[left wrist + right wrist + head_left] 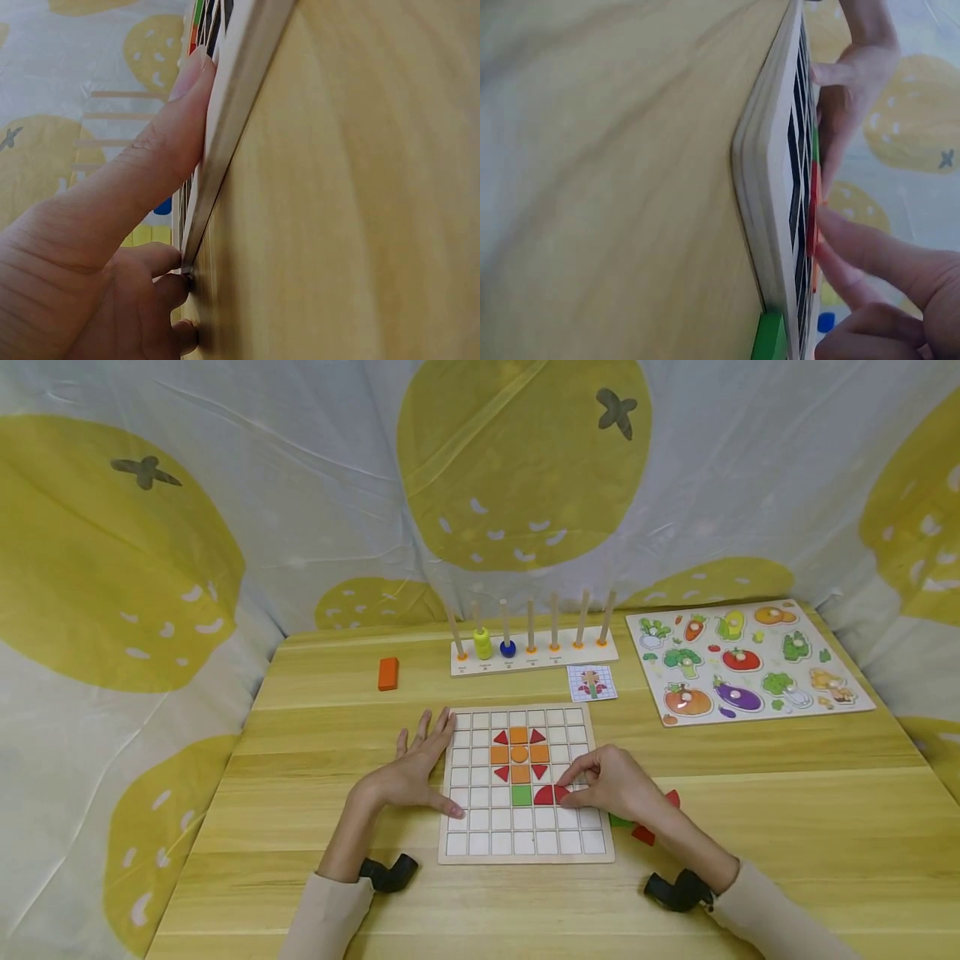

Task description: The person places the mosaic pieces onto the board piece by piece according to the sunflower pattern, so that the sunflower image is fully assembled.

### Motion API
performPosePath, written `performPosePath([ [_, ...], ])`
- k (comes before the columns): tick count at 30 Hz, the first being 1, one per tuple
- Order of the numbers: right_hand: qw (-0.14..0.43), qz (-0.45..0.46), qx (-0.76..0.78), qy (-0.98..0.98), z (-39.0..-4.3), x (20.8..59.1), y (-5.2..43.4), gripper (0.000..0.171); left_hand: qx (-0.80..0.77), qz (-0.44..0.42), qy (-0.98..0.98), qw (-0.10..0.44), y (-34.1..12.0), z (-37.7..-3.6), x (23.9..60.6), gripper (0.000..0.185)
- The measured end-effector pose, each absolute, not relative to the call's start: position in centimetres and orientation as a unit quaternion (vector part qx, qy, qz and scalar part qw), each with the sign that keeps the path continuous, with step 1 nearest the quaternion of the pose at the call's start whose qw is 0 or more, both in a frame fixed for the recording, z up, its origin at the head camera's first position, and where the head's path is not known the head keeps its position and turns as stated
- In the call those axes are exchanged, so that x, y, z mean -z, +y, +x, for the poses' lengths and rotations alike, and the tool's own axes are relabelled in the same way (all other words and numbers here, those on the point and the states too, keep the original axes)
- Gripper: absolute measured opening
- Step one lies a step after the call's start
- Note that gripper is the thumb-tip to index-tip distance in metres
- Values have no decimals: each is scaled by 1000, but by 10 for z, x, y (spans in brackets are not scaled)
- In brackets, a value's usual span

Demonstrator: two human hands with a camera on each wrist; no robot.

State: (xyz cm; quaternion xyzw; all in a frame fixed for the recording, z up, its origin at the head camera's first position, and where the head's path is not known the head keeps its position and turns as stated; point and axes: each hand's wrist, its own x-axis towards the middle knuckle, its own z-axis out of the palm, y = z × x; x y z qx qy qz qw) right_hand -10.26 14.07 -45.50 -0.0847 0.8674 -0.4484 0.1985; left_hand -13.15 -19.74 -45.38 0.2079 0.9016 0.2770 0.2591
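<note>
On the bench, the grid board (525,847) lies central; the left hand (415,770) rests spread flat against its 9 o'clock edge, steadying it. The right hand (611,783) pinches a red quarter piece (561,792) at a cell just right of the green square (521,795). Judged step: seating this piece; next it needs turning until its edges square with the cell, then pressing flat.

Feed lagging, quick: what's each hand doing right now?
Left hand: open, fingers straight, resting on the grid board edge.
Right hand: pinching a red piece on the board.
</note>
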Motion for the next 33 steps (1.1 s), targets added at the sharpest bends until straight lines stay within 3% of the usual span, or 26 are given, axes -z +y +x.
performPosePath([
  [17,238,-137,444,853,-125,445,223,22,-273,209,902,262,-197,-132,454,145],
  [27,307,-166,431,832,-130,456,224,18,-276,210,901,260,-198,-131,455,145],
  [33,299,-147,429,840,-131,457,225,16,-279,213,900,258,-197,-131,454,145],
])
